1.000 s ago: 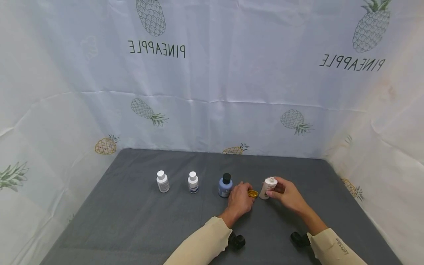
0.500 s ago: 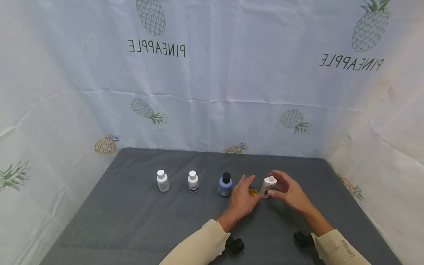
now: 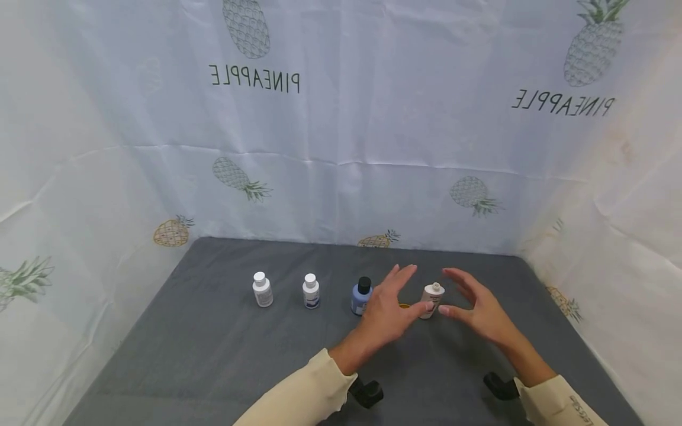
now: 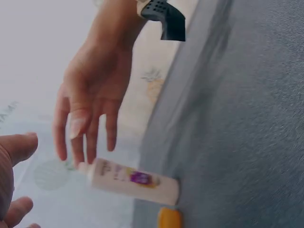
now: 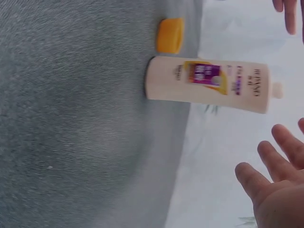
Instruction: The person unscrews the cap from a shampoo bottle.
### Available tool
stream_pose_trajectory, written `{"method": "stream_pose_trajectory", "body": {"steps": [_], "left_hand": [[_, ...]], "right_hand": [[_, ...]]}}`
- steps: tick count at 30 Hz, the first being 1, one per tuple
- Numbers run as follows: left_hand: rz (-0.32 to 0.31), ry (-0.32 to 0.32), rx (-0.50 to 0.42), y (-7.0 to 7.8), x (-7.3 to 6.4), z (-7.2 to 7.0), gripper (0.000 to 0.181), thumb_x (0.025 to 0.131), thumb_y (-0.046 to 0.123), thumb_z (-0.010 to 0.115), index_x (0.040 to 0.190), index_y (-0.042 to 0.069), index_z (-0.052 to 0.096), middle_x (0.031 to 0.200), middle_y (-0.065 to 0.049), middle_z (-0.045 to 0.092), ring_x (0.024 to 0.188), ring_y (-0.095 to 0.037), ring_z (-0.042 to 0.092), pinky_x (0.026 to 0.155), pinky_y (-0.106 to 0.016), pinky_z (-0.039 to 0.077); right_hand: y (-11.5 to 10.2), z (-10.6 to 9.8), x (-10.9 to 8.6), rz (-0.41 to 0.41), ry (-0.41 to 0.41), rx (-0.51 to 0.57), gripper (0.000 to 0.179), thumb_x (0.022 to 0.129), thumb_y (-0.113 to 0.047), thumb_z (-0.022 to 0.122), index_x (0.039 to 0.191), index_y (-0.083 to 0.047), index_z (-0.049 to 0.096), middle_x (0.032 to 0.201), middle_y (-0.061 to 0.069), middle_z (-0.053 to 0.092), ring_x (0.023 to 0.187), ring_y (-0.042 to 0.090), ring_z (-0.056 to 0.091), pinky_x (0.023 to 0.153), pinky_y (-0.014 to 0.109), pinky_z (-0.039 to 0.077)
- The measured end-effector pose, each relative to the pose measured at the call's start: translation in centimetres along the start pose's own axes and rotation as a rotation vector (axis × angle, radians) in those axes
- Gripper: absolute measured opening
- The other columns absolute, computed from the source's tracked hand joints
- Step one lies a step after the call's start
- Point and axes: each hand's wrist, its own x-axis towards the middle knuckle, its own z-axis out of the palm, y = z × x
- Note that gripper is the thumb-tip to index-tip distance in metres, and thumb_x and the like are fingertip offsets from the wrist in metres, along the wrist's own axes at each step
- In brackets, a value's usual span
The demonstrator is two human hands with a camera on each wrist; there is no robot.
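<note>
You have both hands off everything: your left hand (image 3: 385, 310) and right hand (image 3: 482, 310) are spread with fingers apart, one on each side of the pale bottle (image 5: 206, 85), and neither touches it. That one pale bottle stands upright on the grey cloth (image 3: 213, 355), purple and yellow on its label, its narrow neck bare. One yellow cap (image 5: 170, 35) sits on the cloth just to the left of the pale bottle's base; you cannot tell whether the two touch.

Farther left of the pale bottle, past the cap, stands one blue bottle (image 3: 359, 300) with a black cap (image 3: 364, 284), partly behind your left hand. Beyond it, well to the left of the pale bottle, are two white bottles, a nearer white bottle (image 3: 311, 294) and a farther white bottle (image 3: 263, 294), each upright with a white top. That makes four bottles in one row, counting the pale bottle.

Behind the pale bottle hangs a white curtain (image 3: 341, 106) bearing pineapple prints and two mirrored "PINEAPPLE" words.
</note>
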Motion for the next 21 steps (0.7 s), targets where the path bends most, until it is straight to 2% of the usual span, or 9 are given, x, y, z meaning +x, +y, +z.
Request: {"method": "stream_pose_trajectory", "body": {"steps": [4,8,9,11,13,15,16,18,21], "left_hand": [[0.017,0.026,-0.006,0.5,-0.1,-1.6,0.071,0.094,0.037,0.079,0.157,0.023,0.048,0.163,0.004,0.048,0.159,-0.022,0.034,0.120,-0.055,0.043],[-0.003,0.020,-0.017,0.4,-0.4,-2.9,0.073,0.094,0.040,0.079,0.158,0.024,0.048,0.165,0.005,0.045,0.160,-0.022,0.031,0.121,-0.060,0.039],[-0.005,0.016,-0.014,0.3,-0.5,-3.2,0.073,0.093,0.041,0.079,0.158,0.024,0.048,0.166,0.005,0.045,0.161,-0.022,0.030,0.121,-0.062,0.038],[-0.010,0.007,0.002,0.2,-0.6,-3.9,0.074,0.093,0.044,0.078,0.158,0.025,0.047,0.167,0.005,0.043,0.162,-0.023,0.027,0.122,-0.064,0.035],[0.000,0.002,0.035,0.0,-0.7,-4.6,0.075,0.093,0.046,0.077,0.158,0.025,0.047,0.168,0.003,0.041,0.163,-0.025,0.024,0.125,-0.065,0.030],[0.026,0.000,0.087,-0.2,-0.7,-5.4,0.074,0.094,0.048,0.075,0.158,0.023,0.047,0.168,0.000,0.040,0.163,-0.029,0.022,0.127,-0.064,0.025],[0.035,-0.002,0.114,-0.4,-0.7,-5.7,0.075,0.094,0.049,0.074,0.158,0.023,0.047,0.169,-0.001,0.039,0.163,-0.031,0.021,0.128,-0.064,0.023],[0.049,-0.005,0.159,-0.5,-0.8,-6.4,0.075,0.095,0.051,0.072,0.159,0.021,0.046,0.169,-0.004,0.038,0.163,-0.034,0.019,0.129,-0.064,0.019],[0.040,-0.007,0.201,-1.0,-1.0,-7.4,0.076,0.096,0.053,0.070,0.160,0.021,0.044,0.171,-0.005,0.035,0.164,-0.035,0.016,0.130,-0.064,0.017]], "right_hand": [[-0.8,-0.5,0.2,-0.032,0.004,0.001,0.079,0.091,-0.017,0.083,0.157,-0.007,0.041,0.159,0.022,0.046,0.151,0.014,0.044,0.107,-0.005,0.024],[-1.7,-0.7,0.3,-0.042,0.001,-0.006,0.080,0.090,-0.017,0.083,0.158,-0.008,0.041,0.160,0.022,0.045,0.149,-0.004,0.038,0.107,-0.005,0.023],[-2.0,-0.7,0.3,-0.038,-0.003,-0.010,0.080,0.091,-0.017,0.082,0.158,-0.009,0.040,0.160,0.021,0.045,0.150,-0.002,0.038,0.107,-0.005,0.023],[-2.6,-0.7,0.3,-0.026,-0.010,-0.029,0.080,0.091,-0.018,0.082,0.159,-0.012,0.040,0.161,0.019,0.044,0.154,0.007,0.038,0.118,0.007,0.029],[-3.3,-0.6,0.4,-0.013,-0.022,-0.037,0.081,0.091,-0.019,0.082,0.159,-0.013,0.039,0.163,0.019,0.042,0.155,0.028,0.038,0.127,0.031,0.034],[-4.0,-0.5,0.6,-0.006,-0.029,-0.043,0.081,0.091,-0.020,0.082,0.160,-0.014,0.039,0.164,0.019,0.041,0.152,0.047,0.037,0.124,0.057,0.034],[-4.3,-0.4,0.7,-0.006,-0.032,-0.041,0.082,0.091,-0.020,0.082,0.160,-0.015,0.039,0.164,0.020,0.040,0.151,0.049,0.036,0.119,0.069,0.032],[-4.9,-0.2,0.8,-0.014,-0.042,-0.036,0.082,0.090,-0.020,0.083,0.160,-0.016,0.039,0.165,0.021,0.038,0.150,0.053,0.035,0.114,0.077,0.032],[-5.6,0.3,1.2,-0.045,-0.052,-0.038,0.083,0.090,-0.021,0.083,0.160,-0.019,0.040,0.166,0.019,0.038,0.150,0.052,0.037,0.112,0.078,0.033]]}}
